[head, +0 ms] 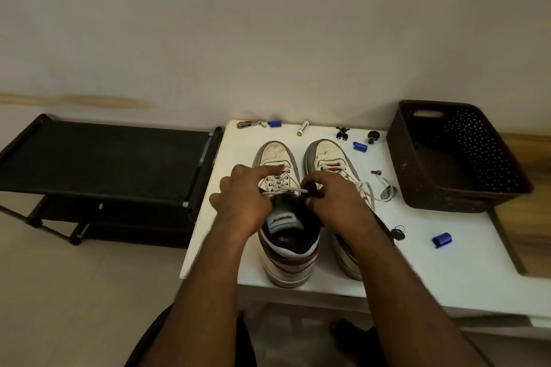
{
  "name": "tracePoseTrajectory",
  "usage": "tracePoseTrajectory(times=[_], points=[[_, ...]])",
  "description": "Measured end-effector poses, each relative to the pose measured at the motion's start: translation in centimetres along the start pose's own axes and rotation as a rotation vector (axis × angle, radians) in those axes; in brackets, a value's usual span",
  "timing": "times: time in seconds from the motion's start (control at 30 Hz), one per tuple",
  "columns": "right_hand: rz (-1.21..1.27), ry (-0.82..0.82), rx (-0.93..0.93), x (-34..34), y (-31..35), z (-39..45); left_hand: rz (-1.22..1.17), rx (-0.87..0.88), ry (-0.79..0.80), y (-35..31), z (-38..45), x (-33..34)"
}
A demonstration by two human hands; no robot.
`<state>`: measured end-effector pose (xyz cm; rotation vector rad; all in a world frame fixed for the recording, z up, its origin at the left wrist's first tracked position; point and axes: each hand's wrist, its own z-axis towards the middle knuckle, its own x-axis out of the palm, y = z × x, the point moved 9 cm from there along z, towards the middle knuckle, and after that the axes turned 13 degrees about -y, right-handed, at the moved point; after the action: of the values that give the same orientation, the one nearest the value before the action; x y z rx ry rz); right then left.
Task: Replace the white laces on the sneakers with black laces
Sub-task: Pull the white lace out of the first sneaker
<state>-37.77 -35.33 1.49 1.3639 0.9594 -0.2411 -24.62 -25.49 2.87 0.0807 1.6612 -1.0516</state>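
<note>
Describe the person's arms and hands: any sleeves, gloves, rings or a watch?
Both forearms are bare right down to the frame's bottom edge; no sleeve shows. The left hand and right hand wear no gloves. No watch, band or ring is visible on wrists or fingers.

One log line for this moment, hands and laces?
left hand: on left sneaker | right hand: pinching white lace | black laces: none seen

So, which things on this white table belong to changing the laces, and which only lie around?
Belonging to the job:
- left sneaker, white lace in it
- right sneaker
- left hand on the left sneaker
- right hand, pinching something dark

Lying about:
- nail clipper
- battery
- blue caps
- key
- dark basket
</note>
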Motion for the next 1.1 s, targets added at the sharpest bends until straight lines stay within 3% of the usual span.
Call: tracePoseTrajectory(times=[0.13, 0.33, 0.5, 0.53, 0.6, 0.67, 0.73, 0.8, 0.87, 1.0, 1.03, 1.1], points=[[0.002, -0.007, 0.009, -0.1, 0.1, 0.0, 0.070, 0.104, 0.078, -2.5, -0.6, 2.2], [0.008, 0.023, 0.027, -0.2, -0.1, 0.1, 0.002, 0.115, -0.093, -3.0, 0.5, 1.3], [-0.007, 0.039, 0.032, -0.5, -0.2, 0.0, -0.524, -0.232, -0.395, 2.1, 1.2, -2.0], [-0.006, 0.040, 0.033, -0.4, -0.2, -0.1, -0.556, -0.214, -0.388, 2.0, 1.2, -2.1], [0.002, 0.039, 0.023, -0.3, 0.0, -0.2, -0.480, -0.038, -0.225, -0.2, 1.2, -0.8], [-0.014, 0.028, 0.011, -0.3, 0.3, -0.1, -0.240, 0.063, 0.010, -1.8, 0.5, 1.9], [-0.031, 0.025, 0.014, -0.4, 0.4, 0.0, -0.016, 0.046, 0.077, -1.6, 0.3, 2.9], [-0.026, 0.038, 0.019, -0.3, 0.4, 0.0, -0.020, 0.023, -0.021, -1.3, 0.8, 2.1], [-0.022, 0.055, 0.023, -0.2, 0.4, -0.1, -0.241, -0.009, -0.231, -1.0, 1.2, -0.1], [-0.019, 0.067, 0.023, -0.3, 0.5, -0.1, -0.778, -0.396, -0.743, 4.6, 0.8, -4.5], [-0.025, 0.067, 0.019, -0.3, 0.6, -0.2, -0.805, -0.458, -0.773, 5.6, 0.7, -4.6], [-0.026, 0.067, 0.021, -0.4, 0.6, -0.2, -0.711, -0.376, -0.602, 4.7, 1.7, -3.5]])
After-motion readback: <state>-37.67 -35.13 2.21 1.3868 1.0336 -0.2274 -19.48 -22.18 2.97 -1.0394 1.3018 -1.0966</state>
